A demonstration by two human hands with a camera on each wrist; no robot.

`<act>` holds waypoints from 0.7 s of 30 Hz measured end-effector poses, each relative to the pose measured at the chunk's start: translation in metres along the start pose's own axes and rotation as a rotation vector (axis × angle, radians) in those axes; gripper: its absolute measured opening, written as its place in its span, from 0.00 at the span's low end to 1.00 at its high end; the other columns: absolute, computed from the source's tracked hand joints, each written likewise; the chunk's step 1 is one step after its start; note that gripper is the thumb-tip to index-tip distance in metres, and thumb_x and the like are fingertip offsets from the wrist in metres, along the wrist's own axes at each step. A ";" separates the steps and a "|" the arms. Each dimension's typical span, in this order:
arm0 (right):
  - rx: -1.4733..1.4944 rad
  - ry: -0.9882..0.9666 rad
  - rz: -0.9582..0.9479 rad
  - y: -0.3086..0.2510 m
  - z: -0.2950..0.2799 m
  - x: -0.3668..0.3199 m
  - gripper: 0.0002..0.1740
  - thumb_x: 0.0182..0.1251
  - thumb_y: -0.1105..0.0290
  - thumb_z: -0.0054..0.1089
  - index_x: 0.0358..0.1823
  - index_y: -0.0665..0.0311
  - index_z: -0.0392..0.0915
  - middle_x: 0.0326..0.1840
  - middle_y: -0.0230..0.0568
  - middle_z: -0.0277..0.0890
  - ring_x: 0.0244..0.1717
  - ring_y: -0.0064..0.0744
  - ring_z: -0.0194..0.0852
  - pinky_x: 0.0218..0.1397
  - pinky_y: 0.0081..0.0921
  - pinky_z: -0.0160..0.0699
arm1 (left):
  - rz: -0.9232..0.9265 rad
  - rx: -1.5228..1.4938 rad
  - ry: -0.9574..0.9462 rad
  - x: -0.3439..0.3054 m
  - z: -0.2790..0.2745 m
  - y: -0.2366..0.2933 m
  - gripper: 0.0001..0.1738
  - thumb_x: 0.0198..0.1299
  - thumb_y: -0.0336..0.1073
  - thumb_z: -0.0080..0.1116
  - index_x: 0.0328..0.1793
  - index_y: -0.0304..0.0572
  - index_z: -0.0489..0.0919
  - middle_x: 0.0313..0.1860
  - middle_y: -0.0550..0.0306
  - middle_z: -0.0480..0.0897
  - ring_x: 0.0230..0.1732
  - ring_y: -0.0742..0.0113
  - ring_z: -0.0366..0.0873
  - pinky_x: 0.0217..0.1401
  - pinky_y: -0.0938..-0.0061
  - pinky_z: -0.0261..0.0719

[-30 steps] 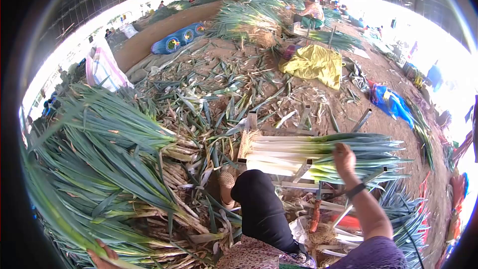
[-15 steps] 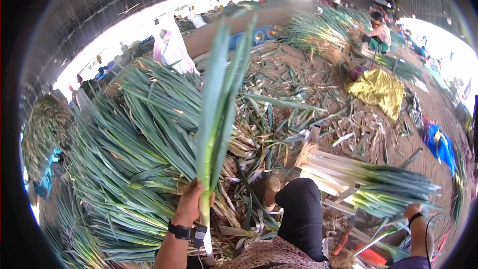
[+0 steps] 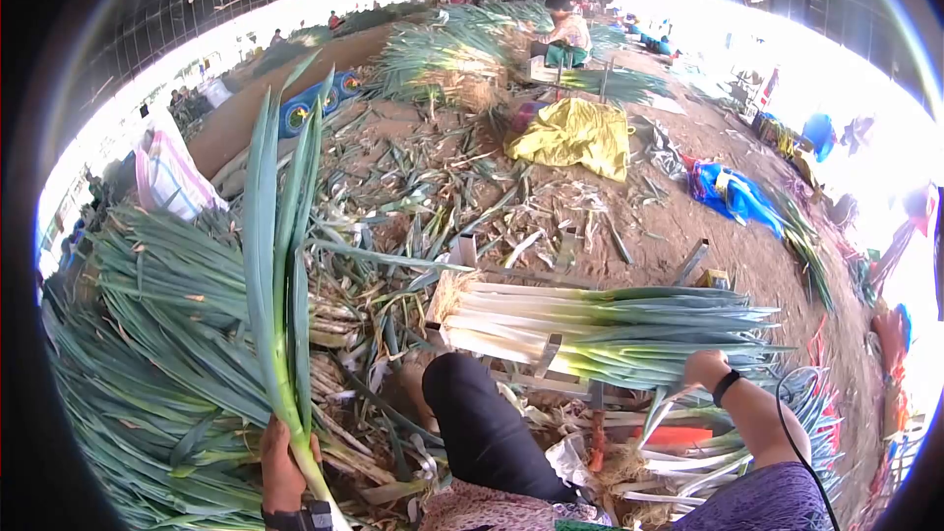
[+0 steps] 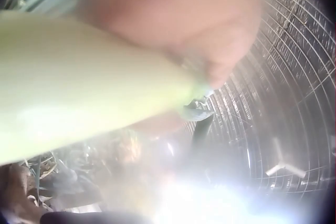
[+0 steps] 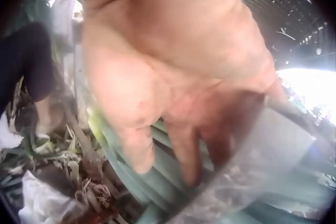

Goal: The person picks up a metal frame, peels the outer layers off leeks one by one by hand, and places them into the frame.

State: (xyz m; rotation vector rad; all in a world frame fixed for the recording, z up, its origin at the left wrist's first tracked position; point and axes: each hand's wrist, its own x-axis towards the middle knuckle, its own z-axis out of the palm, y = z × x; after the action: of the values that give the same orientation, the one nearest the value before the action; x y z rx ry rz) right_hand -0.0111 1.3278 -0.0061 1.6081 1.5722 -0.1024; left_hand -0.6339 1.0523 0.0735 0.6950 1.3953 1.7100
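In the head view my left hand [image 3: 283, 464] grips a single leek [image 3: 287, 374] by its pale lower stem, the long green leaves pointing up. The left wrist view shows its thick pale stem [image 4: 79, 87] passing under my curled fingers. My right hand [image 3: 706, 369] rests at the leafy end of a row of leeks [image 3: 590, 324], lying side by side in a low metal rack with roots to the left. In the right wrist view the fingers [image 5: 184, 155] extend over the green leaves, and a blurred grey flat strip [image 5: 262, 166] crosses beside them.
A big heap of leeks [image 3: 147, 354] lies to the left. Upright metal posts [image 3: 693, 261] stand along the rack. Trimmed leaves [image 3: 393, 197] litter the ground beyond it. More leeks [image 3: 678, 492] and an orange-handled tool [image 3: 597, 442] lie below the rack. A yellow sack [image 3: 575, 138] lies farther off.
My left hand has come up from the heap with the leek, which swung upright and now leans over the heap. My right hand moved from mid-leaf toward the near side of the row's leafy end.
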 end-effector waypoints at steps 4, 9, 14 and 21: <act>0.188 0.019 -0.108 -0.022 -0.026 0.020 0.19 0.53 0.53 0.57 0.42 0.53 0.83 0.45 0.41 0.80 0.48 0.44 0.78 0.50 0.37 0.76 | 0.034 0.071 0.046 -0.009 0.005 0.005 0.22 0.61 0.50 0.50 0.52 0.40 0.68 0.30 0.55 0.71 0.20 0.64 0.71 0.19 0.72 0.69; 0.546 0.437 -0.122 -0.049 -0.050 0.116 0.15 0.49 0.54 0.58 0.31 0.54 0.84 0.33 0.46 0.81 0.38 0.47 0.80 0.44 0.38 0.78 | -0.027 0.121 0.103 -0.002 0.001 0.000 0.21 0.61 0.48 0.51 0.52 0.43 0.67 0.32 0.55 0.72 0.21 0.65 0.71 0.18 0.72 0.69; 0.943 0.562 -0.093 -0.049 -0.089 0.167 0.13 0.49 0.56 0.58 0.30 0.52 0.84 0.33 0.47 0.80 0.38 0.46 0.80 0.44 0.38 0.79 | -0.061 0.124 0.216 0.015 0.020 -0.012 0.22 0.59 0.47 0.54 0.54 0.43 0.66 0.31 0.54 0.72 0.20 0.65 0.72 0.18 0.72 0.69; 0.670 0.506 -0.065 -0.099 -0.106 0.245 0.19 0.48 0.51 0.63 0.35 0.56 0.84 0.38 0.45 0.81 0.44 0.43 0.79 0.48 0.36 0.76 | -0.288 0.291 0.244 0.039 0.035 -0.022 0.29 0.62 0.53 0.50 0.64 0.47 0.62 0.41 0.53 0.74 0.34 0.61 0.74 0.38 0.63 0.70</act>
State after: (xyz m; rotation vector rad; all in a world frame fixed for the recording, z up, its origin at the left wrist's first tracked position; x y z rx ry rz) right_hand -0.0976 1.5657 -0.1359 2.2195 2.1249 -0.3018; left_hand -0.6208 1.1049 0.0577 0.4198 1.8427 1.4139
